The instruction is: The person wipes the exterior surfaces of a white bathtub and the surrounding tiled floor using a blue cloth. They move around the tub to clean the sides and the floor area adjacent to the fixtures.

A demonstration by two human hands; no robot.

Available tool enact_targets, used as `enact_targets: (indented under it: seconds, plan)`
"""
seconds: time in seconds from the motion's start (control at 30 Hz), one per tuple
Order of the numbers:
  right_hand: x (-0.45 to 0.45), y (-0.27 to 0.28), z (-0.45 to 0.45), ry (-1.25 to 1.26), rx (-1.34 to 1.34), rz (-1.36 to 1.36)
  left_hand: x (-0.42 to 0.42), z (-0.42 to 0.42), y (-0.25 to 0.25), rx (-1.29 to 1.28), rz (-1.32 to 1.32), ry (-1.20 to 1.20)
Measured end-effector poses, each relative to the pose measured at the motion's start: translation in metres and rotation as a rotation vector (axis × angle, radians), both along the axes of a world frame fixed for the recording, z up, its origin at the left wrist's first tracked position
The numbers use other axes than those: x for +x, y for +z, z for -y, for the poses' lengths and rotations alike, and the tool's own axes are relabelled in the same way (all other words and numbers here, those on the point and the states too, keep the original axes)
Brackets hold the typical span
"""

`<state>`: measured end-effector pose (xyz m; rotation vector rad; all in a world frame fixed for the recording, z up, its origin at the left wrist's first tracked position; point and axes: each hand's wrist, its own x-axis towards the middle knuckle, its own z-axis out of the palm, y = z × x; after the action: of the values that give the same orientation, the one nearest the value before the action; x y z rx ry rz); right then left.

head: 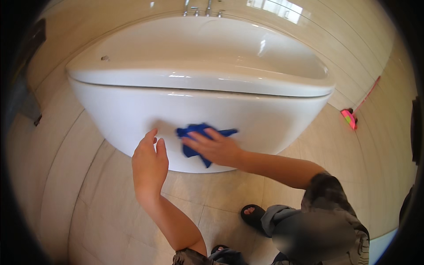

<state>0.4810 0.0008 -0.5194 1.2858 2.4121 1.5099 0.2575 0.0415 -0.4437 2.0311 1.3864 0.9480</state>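
A white bathtub (132, 102) stands across the view, its outer side facing me. My right hand (215, 145) presses a blue cloth (195, 150) flat against the lower middle of that side, the fingers spread over it. Corners of the cloth stick out to the right and below the hand. To the left, my left hand (150, 162) is raised in front of the tub's side, thumb and fingers apart, with nothing in it. Whether its fingertips touch the tub, I cannot tell.
Chrome taps (208, 8) rise behind the tub's far rim. A pink broom (349, 118) leans at the right wall. The tiled floor (185, 188) runs under the tub, and my feet in black slippers (253, 220) are near it. A dark object (26, 66) stands at the left edge.
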Motion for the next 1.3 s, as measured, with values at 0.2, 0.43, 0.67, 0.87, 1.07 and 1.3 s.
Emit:
enact_targets:
  seconds: [0.2, 0.43, 0.67, 0.87, 1.07, 1.3]
  plan:
    - [-0.007, -0.013, -0.009, 0.035, -0.013, -0.038, 0.016, 0.022, 0.031, 0.027, 0.063, -0.157]
    - [0.139, 0.008, 0.093, -0.086, -0.022, -0.031, 0.055, 0.037, 0.033, 0.070, 0.162, -0.369]
    - [0.160, 0.012, 0.097, -0.220, 0.110, -0.198, 0.105, 0.055, 0.041, 0.085, 0.178, -0.603]
    - [0.117, -0.007, 0.043, -0.062, 0.314, -0.353, 0.132, 0.060, 0.049, 0.073, 0.259, -0.685]
    - [0.196, -0.011, 0.078, -0.085, 0.425, -0.554, 0.137, 0.054, 0.036, 0.024, 0.161, -0.699]
    - [0.245, 0.011, 0.099, -0.119, 0.714, -1.139, 0.136, 0.046, 0.041, 0.007, 0.123, -0.560]
